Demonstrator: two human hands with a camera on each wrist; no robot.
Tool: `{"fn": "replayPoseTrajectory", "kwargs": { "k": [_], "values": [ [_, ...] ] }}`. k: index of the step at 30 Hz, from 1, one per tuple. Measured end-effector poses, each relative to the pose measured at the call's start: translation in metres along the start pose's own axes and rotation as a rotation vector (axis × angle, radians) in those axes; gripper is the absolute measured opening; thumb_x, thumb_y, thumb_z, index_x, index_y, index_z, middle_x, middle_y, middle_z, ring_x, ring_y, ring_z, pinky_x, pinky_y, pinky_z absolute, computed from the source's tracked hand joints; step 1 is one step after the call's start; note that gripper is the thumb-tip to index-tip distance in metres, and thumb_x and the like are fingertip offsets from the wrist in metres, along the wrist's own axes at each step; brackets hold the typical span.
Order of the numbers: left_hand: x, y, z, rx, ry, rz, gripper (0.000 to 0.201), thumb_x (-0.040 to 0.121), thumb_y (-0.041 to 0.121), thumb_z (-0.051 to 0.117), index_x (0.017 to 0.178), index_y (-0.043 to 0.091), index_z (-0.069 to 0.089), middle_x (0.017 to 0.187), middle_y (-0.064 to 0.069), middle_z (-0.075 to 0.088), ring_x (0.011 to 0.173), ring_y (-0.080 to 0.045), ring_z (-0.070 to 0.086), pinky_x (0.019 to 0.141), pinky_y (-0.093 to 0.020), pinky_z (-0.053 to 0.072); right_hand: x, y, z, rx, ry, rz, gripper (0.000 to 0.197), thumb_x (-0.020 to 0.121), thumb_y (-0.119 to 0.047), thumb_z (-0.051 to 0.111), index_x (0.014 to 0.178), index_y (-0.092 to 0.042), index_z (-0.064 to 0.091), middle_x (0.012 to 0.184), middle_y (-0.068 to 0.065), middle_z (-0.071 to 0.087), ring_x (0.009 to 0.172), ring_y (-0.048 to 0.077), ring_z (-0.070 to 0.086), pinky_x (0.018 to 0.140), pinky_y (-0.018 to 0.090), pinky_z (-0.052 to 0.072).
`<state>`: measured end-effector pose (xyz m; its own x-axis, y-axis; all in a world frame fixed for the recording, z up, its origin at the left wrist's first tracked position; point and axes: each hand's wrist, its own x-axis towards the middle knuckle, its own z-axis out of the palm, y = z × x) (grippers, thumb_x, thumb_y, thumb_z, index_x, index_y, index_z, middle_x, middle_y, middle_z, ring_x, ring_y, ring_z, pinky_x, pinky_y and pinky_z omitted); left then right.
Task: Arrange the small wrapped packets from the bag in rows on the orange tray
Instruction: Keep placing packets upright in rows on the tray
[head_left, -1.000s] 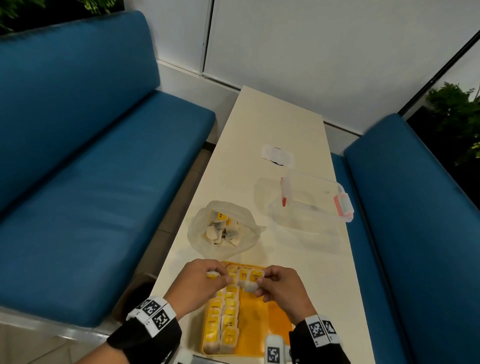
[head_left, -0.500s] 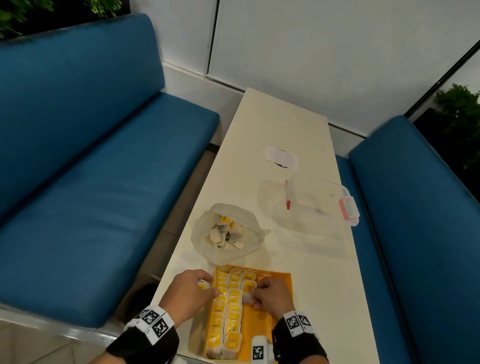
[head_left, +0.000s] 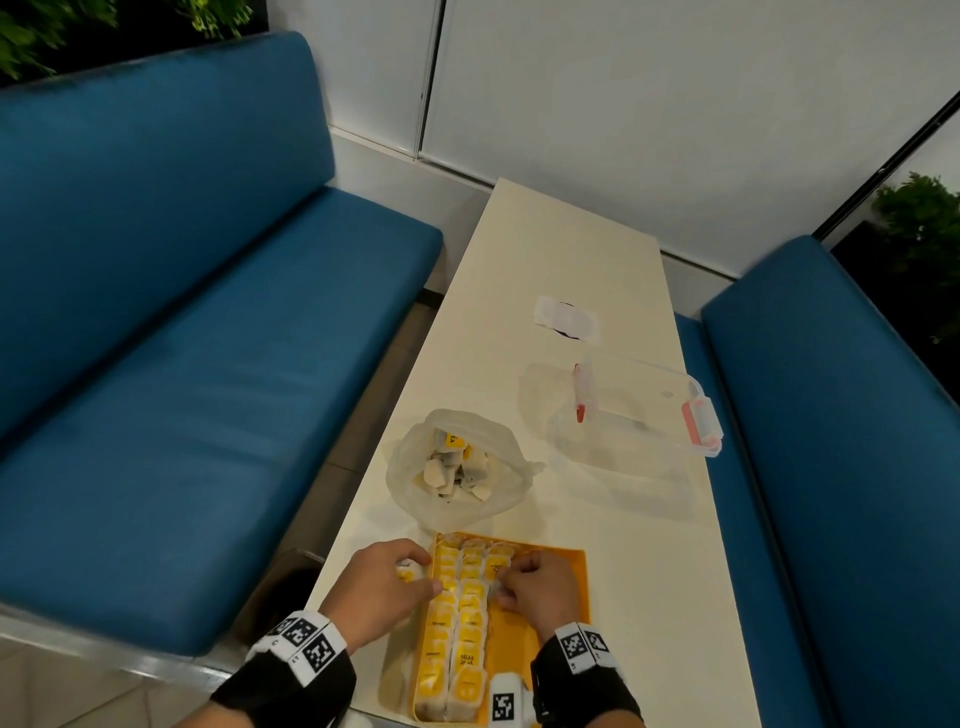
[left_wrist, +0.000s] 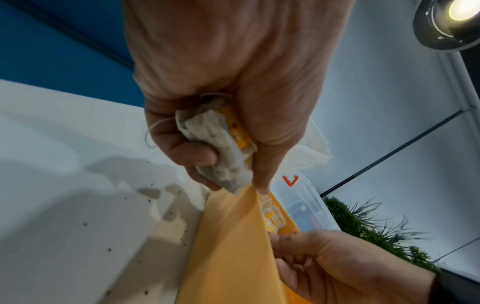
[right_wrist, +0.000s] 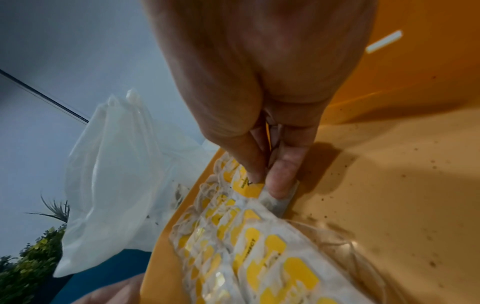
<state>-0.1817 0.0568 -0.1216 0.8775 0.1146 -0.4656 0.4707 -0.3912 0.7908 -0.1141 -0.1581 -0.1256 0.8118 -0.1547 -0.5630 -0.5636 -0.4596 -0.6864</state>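
Note:
An orange tray (head_left: 566, 574) lies at the near end of the table, with rows of small yellow-and-white packets (head_left: 457, 629) along its left side. My left hand (head_left: 387, 577) rests at the tray's left rim and grips a spare packet (left_wrist: 221, 144) in its curled fingers. My right hand (head_left: 535, 582) is over the tray and pinches a packet (right_wrist: 250, 188) at the third row. A clear plastic bag (head_left: 460, 467) with several more packets stands just beyond the tray.
A clear lidded box (head_left: 639, 410) with red clips sits further back on the right. A small white wrapper (head_left: 566, 325) lies beyond it. Blue benches (head_left: 208, 364) flank the narrow cream table (head_left: 561, 244).
My right hand has come down from above the tray's far end onto the third row with its packet. The left hand has shifted to the tray's left rim.

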Motion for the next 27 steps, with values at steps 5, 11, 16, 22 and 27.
{"fn": "replayPoseTrajectory", "kwargs": {
  "k": [5, 11, 16, 22, 27],
  "values": [
    [-0.018, 0.011, -0.017, -0.175, -0.085, 0.071, 0.047, 0.074, 0.033, 0.089, 0.111, 0.039, 0.061, 0.102, 0.0, 0.07, 0.08, -0.008, 0.068, 0.055, -0.02, 0.052, -0.016, -0.004, -0.016, -0.05, 0.038, -0.07, 0.004, 0.083, -0.006, 0.07, 0.083, -0.005, 0.066, 0.07, 0.013, 0.073, 0.057, 0.019, 0.066, 0.06, 0.036, 0.058],
    [-0.033, 0.032, -0.022, -0.509, -0.383, 0.098, 0.062, 0.075, 0.014, 0.089, 0.126, 0.027, 0.056, 0.099, -0.005, 0.072, 0.077, -0.013, 0.067, 0.052, -0.025, 0.047, -0.056, -0.029, -0.023, -0.082, -0.082, -0.373, 0.011, 0.082, -0.011, 0.073, 0.081, -0.021, 0.071, 0.079, -0.001, 0.072, 0.071, 0.018, 0.069, 0.056, 0.021, 0.046],
    [-0.035, 0.044, -0.012, -0.627, -0.402, 0.013, 0.047, 0.085, 0.06, 0.072, 0.115, 0.023, 0.068, 0.103, -0.01, 0.07, 0.083, -0.021, 0.065, 0.061, -0.031, 0.048, -0.091, -0.057, -0.02, 0.031, -0.268, -0.511, 0.006, 0.087, -0.008, 0.071, 0.086, -0.014, 0.073, 0.076, 0.005, 0.073, 0.062, 0.017, 0.066, 0.063, 0.026, 0.054],
    [-0.033, 0.062, -0.005, -0.602, -0.352, -0.197, 0.07, 0.094, 0.074, 0.032, 0.114, 0.018, 0.069, 0.083, -0.006, 0.074, 0.07, -0.019, 0.068, 0.055, -0.027, 0.049, -0.096, -0.058, -0.008, -0.075, -0.291, -0.498, 0.009, 0.08, -0.024, 0.079, 0.087, -0.022, 0.074, 0.082, 0.0, 0.071, 0.066, 0.006, 0.061, 0.066, 0.026, 0.053],
    [-0.032, 0.068, -0.002, -0.612, -0.357, -0.199, 0.068, 0.096, 0.072, 0.031, 0.116, 0.022, 0.073, 0.104, -0.01, 0.078, 0.098, -0.028, 0.075, 0.076, -0.037, 0.059, -0.089, -0.058, -0.001, -0.103, -0.27, -0.424, 0.013, 0.079, -0.013, 0.075, 0.089, -0.02, 0.071, 0.081, 0.001, 0.067, 0.071, 0.011, 0.065, 0.069, 0.033, 0.057]
  ]
}}
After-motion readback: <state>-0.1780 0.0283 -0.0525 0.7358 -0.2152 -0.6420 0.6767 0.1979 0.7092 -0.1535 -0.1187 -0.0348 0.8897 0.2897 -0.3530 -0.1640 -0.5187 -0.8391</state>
